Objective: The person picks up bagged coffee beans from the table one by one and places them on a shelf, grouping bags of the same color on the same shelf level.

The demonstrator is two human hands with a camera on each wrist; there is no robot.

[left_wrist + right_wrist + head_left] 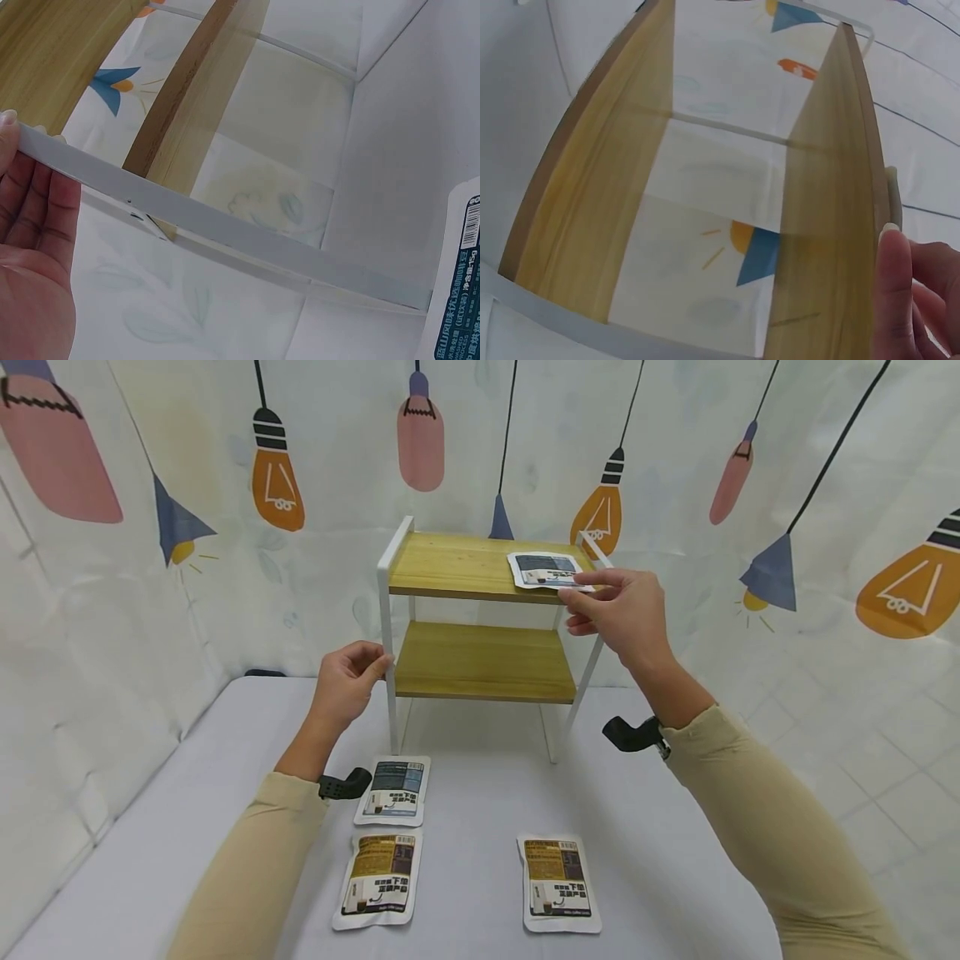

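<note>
A two-tier shelf (pixel 480 568) with wooden boards and a white frame stands on the table. My left hand (pixel 347 685) grips its left front upright (pixel 225 229) between thumb and fingers. On the top board's right side lies a white pouch with a dark blue label (pixel 542 564). My right hand (pixel 626 614) pinches that pouch's front right corner, the thumb (pixel 894 281) beside the board's front edge. Another blue-labelled pouch (pixel 393 790) lies in front of the shelf's left leg, and its edge shows in the left wrist view.
Nearer to me, a brown-labelled pouch (pixel 378 878) lies at left and another brown-labelled pouch (pixel 558 883) at right on the white table (pixel 465 827). The lower board (pixel 483 662) sits beneath the top one. A patterned curtain (pixel 330 577) hangs behind.
</note>
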